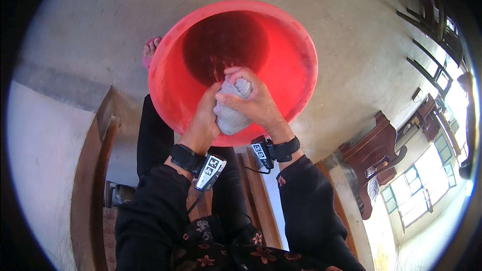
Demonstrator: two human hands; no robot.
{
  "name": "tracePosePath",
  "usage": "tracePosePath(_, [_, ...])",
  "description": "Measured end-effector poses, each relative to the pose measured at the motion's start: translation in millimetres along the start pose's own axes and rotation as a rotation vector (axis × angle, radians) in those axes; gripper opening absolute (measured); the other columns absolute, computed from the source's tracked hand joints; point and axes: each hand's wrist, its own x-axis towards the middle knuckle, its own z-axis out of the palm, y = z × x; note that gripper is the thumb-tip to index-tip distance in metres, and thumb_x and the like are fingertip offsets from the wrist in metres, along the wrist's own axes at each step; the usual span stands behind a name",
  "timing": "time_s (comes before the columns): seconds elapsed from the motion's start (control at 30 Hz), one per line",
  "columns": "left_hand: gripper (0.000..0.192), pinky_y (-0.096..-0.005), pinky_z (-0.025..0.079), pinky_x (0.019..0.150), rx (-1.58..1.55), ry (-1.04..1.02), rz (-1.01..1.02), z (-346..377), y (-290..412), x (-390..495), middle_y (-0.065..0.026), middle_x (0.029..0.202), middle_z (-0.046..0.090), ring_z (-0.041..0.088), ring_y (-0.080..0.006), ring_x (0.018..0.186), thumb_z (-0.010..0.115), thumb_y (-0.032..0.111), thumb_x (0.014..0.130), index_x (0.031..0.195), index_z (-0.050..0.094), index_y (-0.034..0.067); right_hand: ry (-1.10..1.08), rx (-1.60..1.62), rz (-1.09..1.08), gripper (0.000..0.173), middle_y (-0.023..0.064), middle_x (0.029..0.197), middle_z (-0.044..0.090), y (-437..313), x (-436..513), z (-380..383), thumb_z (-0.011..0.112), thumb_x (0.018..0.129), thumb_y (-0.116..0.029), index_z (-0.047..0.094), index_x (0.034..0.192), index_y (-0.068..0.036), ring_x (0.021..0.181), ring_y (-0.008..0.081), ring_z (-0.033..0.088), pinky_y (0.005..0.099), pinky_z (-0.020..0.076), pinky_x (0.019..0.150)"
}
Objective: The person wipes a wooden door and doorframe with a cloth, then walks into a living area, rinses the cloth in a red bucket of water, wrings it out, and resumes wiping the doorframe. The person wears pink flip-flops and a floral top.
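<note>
A bunched, wet light-grey cloth (pixel 231 114) is squeezed between my two hands above the near side of a red plastic basin (pixel 292 71). My left hand (pixel 205 109) grips it from the left, with the fingers mostly hidden behind it. From the right, my right hand (pixel 254 96) wraps its fingers and thumb over the top of the bundle. Thin streams run from the cloth down towards dark water (pixel 226 41) in the basin's bottom. Each wrist carries a black strap with a small device, the left device (pixel 210 171) and the right device (pixel 261 152).
The basin stands on a concrete floor (pixel 113 19), close to my foot (pixel 150 47) in a pink slipper. A wooden door frame (pixel 96 180) rises at the left beside a white wall (pixel 45 150). Carved wooden furniture (pixel 371 154) and a window (pixel 418 184) are at the right.
</note>
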Motion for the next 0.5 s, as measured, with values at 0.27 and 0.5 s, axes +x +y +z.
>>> tracePosePath(0.27, [0.057, -0.0431, 0.04, 0.104, 0.165, 0.038, 0.119, 22.5, 9.1, -12.4, -0.0119, 0.129, 0.052, 0.049, -0.0258, 0.124, 0.049, 0.052, 0.095, 0.135, 0.046, 0.011, 0.412, 0.63, 0.34, 0.021, 0.0078, 0.091, 0.066, 14.1, -9.9, -8.3, 0.07, 0.081, -0.007, 0.058, 0.099, -0.007, 0.086, 0.0178, 0.064, 0.0318, 0.0515, 0.08])
tracePosePath(0.5, [0.088, -0.0378, 0.032, 0.108, 0.826, 0.025, 0.741, 29.3, 3.1, -15.0, -0.0173, 0.14, 0.035, 0.037, -0.0292, 0.13, 0.071, 0.042, 0.083, 0.149, 0.023, 0.009, 0.627, 0.838, 0.487, 0.023, 0.0087, 0.09, 0.067, 5.7, -2.2, -21.6, 0.064, 0.087, -0.013, 0.06, 0.108, -0.003, 0.086, 0.0225, 0.065, 0.0355, 0.0531, 0.08])
